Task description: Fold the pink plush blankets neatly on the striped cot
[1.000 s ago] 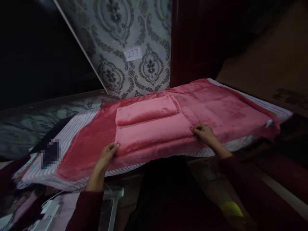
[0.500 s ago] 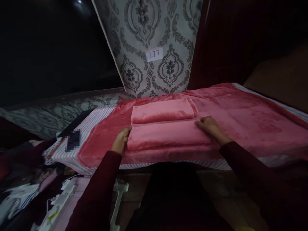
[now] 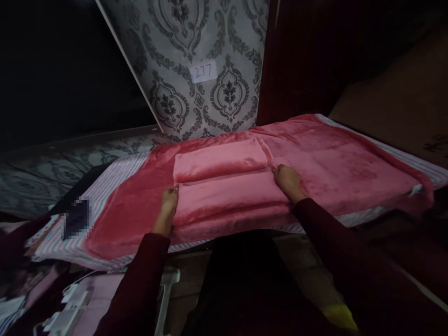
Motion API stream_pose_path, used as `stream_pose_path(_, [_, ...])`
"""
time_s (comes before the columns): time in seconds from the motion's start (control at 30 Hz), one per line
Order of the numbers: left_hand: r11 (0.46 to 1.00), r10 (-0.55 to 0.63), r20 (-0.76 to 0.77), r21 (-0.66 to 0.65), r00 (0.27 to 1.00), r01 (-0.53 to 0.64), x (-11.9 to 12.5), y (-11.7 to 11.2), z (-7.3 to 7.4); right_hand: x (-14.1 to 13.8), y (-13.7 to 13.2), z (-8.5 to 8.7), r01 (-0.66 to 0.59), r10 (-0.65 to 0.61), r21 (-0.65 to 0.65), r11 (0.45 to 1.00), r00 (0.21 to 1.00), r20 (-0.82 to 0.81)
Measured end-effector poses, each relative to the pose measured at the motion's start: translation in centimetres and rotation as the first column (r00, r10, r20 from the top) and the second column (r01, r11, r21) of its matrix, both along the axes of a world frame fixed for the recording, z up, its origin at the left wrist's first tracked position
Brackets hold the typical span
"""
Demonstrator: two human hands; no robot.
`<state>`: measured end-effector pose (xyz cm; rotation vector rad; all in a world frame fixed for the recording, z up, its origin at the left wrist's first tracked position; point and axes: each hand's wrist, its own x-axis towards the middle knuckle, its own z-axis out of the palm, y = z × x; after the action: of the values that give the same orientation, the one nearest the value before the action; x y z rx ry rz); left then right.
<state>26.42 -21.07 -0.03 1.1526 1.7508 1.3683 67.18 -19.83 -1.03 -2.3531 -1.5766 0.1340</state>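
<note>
A pink plush cloth (image 3: 224, 189), folded into a neat rectangle, lies on a larger pink plush blanket (image 3: 336, 163). Its folds form two thick bands, a far one and a near one, with a crease between them. My left hand (image 3: 169, 205) pinches the left edge of the cloth at that crease. At the opposite end, my right hand (image 3: 287, 181) grips the right edge, thumb and fingers closed on the fabric. Parts of both hands' fingers are hidden by the cloth.
Beneath the blanket is a striped sheet (image 3: 121, 175). A pixelated dark object (image 3: 77, 218) rests on it at left. A patterned wall with a "277" label (image 3: 203, 71) stands behind. White power strips (image 3: 68, 310) lie low at left, and something yellow (image 3: 339, 317) shows at lower right.
The view has turned to the right, so the scene sits further left. Both hands keep their hold at the same crease, and the folded cloth looks little changed.
</note>
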Motion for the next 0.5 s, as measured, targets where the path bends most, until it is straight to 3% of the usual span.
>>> stream_pose_path(0.17, [0.995,-0.101,0.149,0.029,0.984,0.098,-0.5,-3.1,0.4,0.6,-0.8,0.1,-0.079,0.081,0.041,0.996,0.996,-0.033])
stream_pose_path(0.3, [0.968,-0.163,0.258,-0.147,0.952,0.206,-1.6,-5.1,0.4,2.0,-3.9,-1.1,-0.148,0.165,0.124,0.981,0.976,-0.141])
stream_pose_path(0.37, [0.951,-0.202,0.225,-0.186,0.953,0.246,-2.0,-5.9,0.4,2.9,-5.9,-2.0,-0.191,0.223,0.173,0.966,0.955,-0.195])
stream_pose_path(0.5, [0.946,-0.3,0.004,-0.126,0.954,0.298,-2.1,-7.4,0.5,3.9,-8.3,-3.1,-0.213,0.284,0.236,0.948,0.9,-0.331])
